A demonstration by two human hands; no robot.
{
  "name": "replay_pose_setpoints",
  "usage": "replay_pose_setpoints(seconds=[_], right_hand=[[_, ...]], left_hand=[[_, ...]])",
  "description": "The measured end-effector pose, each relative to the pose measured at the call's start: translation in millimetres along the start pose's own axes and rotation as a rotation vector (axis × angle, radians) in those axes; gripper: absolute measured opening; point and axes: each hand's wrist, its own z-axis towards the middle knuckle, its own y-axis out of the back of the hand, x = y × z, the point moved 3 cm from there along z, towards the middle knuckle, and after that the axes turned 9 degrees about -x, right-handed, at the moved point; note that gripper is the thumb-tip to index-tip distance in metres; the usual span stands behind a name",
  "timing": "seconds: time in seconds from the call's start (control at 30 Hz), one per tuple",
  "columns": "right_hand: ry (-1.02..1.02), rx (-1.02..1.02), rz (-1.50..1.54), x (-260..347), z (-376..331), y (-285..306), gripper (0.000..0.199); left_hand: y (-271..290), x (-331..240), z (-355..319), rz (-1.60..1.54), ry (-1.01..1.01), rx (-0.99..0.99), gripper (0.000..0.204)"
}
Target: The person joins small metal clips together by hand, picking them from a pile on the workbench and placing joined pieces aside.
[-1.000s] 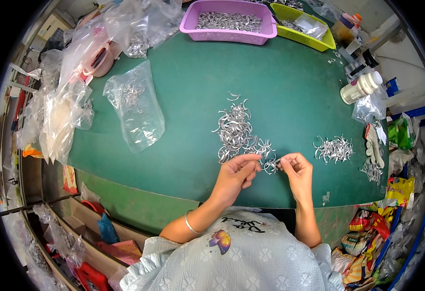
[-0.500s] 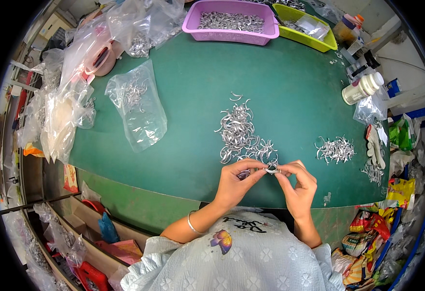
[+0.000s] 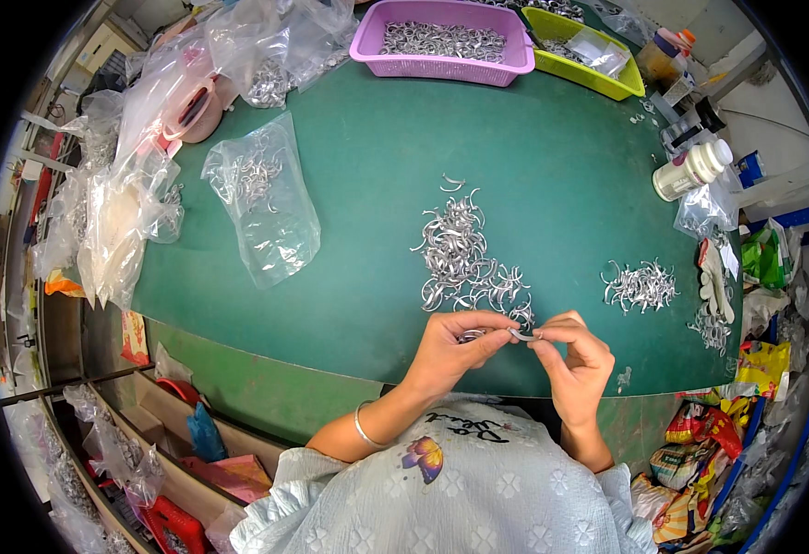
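Between my two hands, near the table's front edge, is a small curved silver metal piece (image 3: 521,335). My left hand (image 3: 461,349) pinches one end of it between thumb and forefinger. The other end is pinched by the thumb and fingers of my right hand (image 3: 572,360). Just beyond my hands spreads a pile of similar curved metal pieces (image 3: 456,249), and a few more show beside my left fingers. Farther right lies a smaller heap of such pieces (image 3: 641,286).
On the green table (image 3: 367,175) lies a clear plastic bag (image 3: 275,222) with metal pieces inside. A purple basket (image 3: 441,70) and a yellow-green basket (image 3: 598,81) stand at the back. To the right are a white bottle (image 3: 692,170) and a glove (image 3: 713,282).
Both hands have shifted slightly right and toward me with the curved piece, which now shows more plainly between the fingertips. My right fingers have curled in more.
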Motion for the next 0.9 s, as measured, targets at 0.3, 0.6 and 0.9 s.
replay_pose_setpoints(seconds=[0.3, 0.6, 0.9], right_hand=[[0.064, -0.457, -0.502, -59, 25, 67, 0.005], [0.106, -0.134, -0.729, -78, 13, 48, 0.007], [-0.258, -0.033, -0.689, -87, 17, 6, 0.008]], left_hand=[[18, 18, 18, -0.592, 0.286, -0.084, 0.033], [23, 23, 18, -1.035, 0.459, 0.03, 0.039], [21, 23, 15, -0.804, 0.317, -0.009, 0.025]])
